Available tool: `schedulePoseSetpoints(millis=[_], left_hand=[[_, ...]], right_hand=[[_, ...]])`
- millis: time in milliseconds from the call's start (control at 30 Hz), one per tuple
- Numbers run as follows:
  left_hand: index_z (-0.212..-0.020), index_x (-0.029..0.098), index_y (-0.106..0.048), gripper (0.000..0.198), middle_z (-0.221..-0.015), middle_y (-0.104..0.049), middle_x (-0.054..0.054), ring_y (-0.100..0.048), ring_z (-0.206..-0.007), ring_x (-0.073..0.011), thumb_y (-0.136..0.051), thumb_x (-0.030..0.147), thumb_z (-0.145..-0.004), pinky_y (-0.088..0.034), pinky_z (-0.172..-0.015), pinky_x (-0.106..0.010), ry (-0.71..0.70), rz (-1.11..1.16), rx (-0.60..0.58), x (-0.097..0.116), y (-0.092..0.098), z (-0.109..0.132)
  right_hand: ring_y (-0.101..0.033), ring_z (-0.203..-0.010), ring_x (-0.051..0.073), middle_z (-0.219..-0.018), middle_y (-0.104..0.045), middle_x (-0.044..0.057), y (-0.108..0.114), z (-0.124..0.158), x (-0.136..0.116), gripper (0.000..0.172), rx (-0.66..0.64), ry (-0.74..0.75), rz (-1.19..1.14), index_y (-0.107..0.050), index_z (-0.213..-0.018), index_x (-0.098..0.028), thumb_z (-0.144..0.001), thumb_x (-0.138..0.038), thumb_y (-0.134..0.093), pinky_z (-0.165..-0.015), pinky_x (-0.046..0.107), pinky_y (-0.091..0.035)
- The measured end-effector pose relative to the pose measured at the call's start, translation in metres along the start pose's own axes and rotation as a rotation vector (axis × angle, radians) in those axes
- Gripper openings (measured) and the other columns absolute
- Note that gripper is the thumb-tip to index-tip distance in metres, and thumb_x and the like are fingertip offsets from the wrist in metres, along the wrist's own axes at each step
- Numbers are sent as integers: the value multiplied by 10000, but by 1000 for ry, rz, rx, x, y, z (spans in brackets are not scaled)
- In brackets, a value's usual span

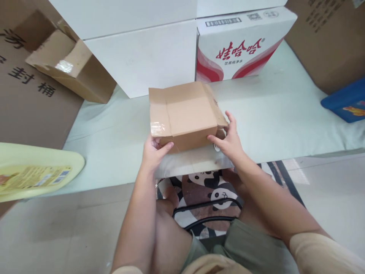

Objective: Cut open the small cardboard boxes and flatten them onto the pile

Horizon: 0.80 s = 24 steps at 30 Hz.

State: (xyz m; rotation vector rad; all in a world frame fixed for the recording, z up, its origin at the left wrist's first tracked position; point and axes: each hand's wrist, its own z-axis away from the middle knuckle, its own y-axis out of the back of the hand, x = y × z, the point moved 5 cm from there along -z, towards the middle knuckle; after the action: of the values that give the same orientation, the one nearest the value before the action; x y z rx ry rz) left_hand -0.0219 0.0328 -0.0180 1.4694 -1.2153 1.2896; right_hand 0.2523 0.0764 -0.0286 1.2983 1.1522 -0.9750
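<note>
A small brown cardboard box with clear tape on its left flap sits at the near edge of a pale green surface. My left hand grips its near left corner, thumb along the front face. Holding the near right corner is my right hand, with fingers curled round the side flap. The top flaps of the box lie folded down.
Two stacked white boxes and a white carton with red print stand right behind. An open brown carton and a flat printed cardboard sheet lie at left. A yellow bottle is near left; a blue item far right.
</note>
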Motion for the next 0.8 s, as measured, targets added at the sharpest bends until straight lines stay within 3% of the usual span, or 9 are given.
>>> schedulePoseSetpoints(millis=[100,233,367,500,667,800], left_hand=[[-1119,207,-648,585,-1091,-756,-106,-718,-1062,-271,-907,369,-620,-568,-951,-402,-5,8,10,2,1,-1],[-933,209,-704,405,-920,-770,-58,-733,-978,-285,-861,351,-587,-581,-884,-393,71,95,69,-1,7,2],[-749,207,-716,215,-765,-751,-44,-737,-811,-270,-761,322,-573,-601,-736,-371,146,194,113,0,10,5],[-698,195,-721,168,-647,-716,-38,-695,-596,-244,-735,283,-556,-550,-513,-330,243,172,35,0,7,7],[-740,207,-754,241,-841,-787,-83,-751,-890,-318,-824,366,-573,-613,-821,-426,145,68,-24,-3,11,6],[-874,224,-769,419,-886,-790,-61,-749,-894,-285,-891,466,-554,-614,-827,-401,112,-4,67,-10,19,3]], right_hand=[[-644,-1050,276,-1188,-659,99,13,3,-4,924,167,38,100,-260,-1536,-290,-783,-485,-760,-987,527,-518],[-640,-877,237,-974,-682,53,17,4,-12,583,121,109,83,-422,-1430,-293,-941,-594,-522,-905,474,-537],[-660,-921,257,-1060,-711,69,14,2,-14,517,38,51,27,-538,-1313,-309,-922,-648,-522,-878,464,-543],[-663,-1023,283,-1099,-723,70,18,-2,-6,526,51,-31,-20,-534,-1334,-309,-902,-604,-582,-895,466,-542],[-656,-775,232,-830,-692,14,16,-6,7,522,0,-154,-82,-587,-1295,-279,-859,-563,-637,-753,424,-557],[-665,-914,233,-990,-713,42,20,-6,2,463,185,-92,-203,-657,-1146,-253,-793,-549,-702,-840,404,-551]])
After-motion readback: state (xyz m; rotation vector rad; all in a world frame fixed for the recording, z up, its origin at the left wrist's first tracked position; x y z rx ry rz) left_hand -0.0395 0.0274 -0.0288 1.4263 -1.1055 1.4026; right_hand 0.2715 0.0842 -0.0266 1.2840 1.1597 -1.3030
